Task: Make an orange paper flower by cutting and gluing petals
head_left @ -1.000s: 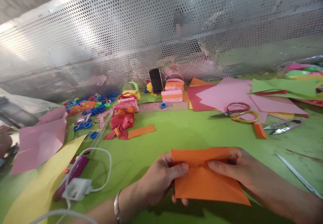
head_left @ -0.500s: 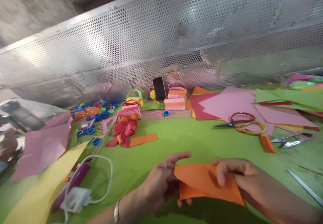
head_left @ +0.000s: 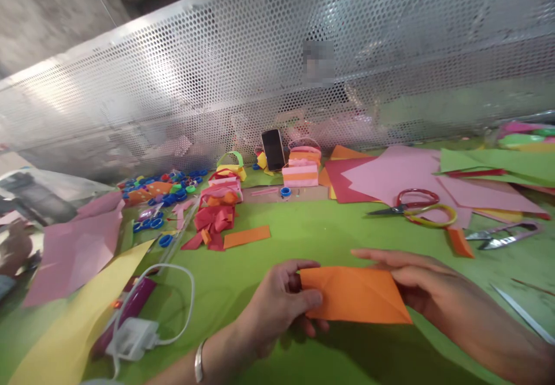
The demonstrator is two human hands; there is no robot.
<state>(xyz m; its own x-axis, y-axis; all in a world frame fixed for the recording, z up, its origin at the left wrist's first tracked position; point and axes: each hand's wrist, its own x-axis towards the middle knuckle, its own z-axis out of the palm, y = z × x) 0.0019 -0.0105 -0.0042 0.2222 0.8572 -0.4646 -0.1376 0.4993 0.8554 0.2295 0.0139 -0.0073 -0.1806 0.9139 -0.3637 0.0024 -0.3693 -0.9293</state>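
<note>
One creased orange sheet (head_left: pixel 355 298) is gripped in my left hand (head_left: pixel 280 301); my right hand (head_left: pixel 433 287) is open at its edge. Beyond: one scissors (head_left: pixel 399 208), one phone (head_left: pixel 273 149).

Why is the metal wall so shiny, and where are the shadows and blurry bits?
Head view: white glare on the left of the metal wall, probably reflected light; head view: a dark shadow on the green table, below the orange paper; head view: soft, smeary detail at the far left edge, and one blocky square patch over the wall.
</note>
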